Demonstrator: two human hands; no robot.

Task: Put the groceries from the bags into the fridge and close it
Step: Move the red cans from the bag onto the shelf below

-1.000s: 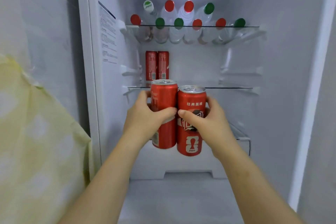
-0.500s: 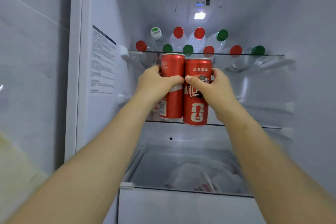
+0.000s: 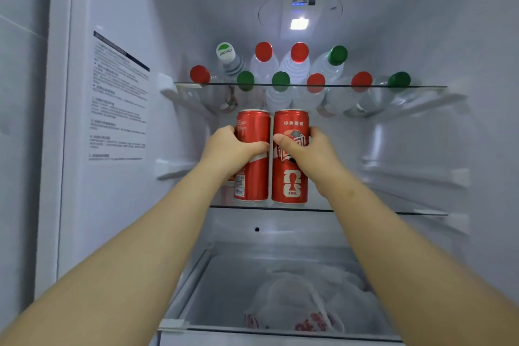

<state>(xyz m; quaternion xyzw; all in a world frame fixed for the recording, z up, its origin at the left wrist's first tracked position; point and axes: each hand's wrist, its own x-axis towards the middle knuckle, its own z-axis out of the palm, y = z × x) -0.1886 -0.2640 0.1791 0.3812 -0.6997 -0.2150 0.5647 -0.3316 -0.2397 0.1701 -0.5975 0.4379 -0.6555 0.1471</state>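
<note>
Head view: we hold two cans inside the fridge [image 3: 118, 219]. Left hand [image 3: 230, 149] wraps the left can [image 3: 252, 121], fingers curled round its side. Right hand [image 3: 314, 152] wraps the right can [image 3: 290, 188], thumb across the front print. Both cans are upright, side by side with a thin gap between, bases at the front edge of the middle shelf [image 3: 393, 211]; we cannot tell if they rest on it. Can tops sit close under the top shelf [image 3: 421, 86], so little headroom. Open shelf glass runs to the right of the cans. Cans are smooth red metal cylinders. Both shelves are thin clear glass with dark front edges, on white plastic wall ribs. The top shelf carries clear plastic bottles [image 3: 297, 64] lying with red and green caps toward us. Below, a clear drawer [image 3: 207, 284] holds a crumpled white bag [image 3: 303, 298] with red print. A text label [image 3: 119, 98] is stuck on the left wall.
</note>
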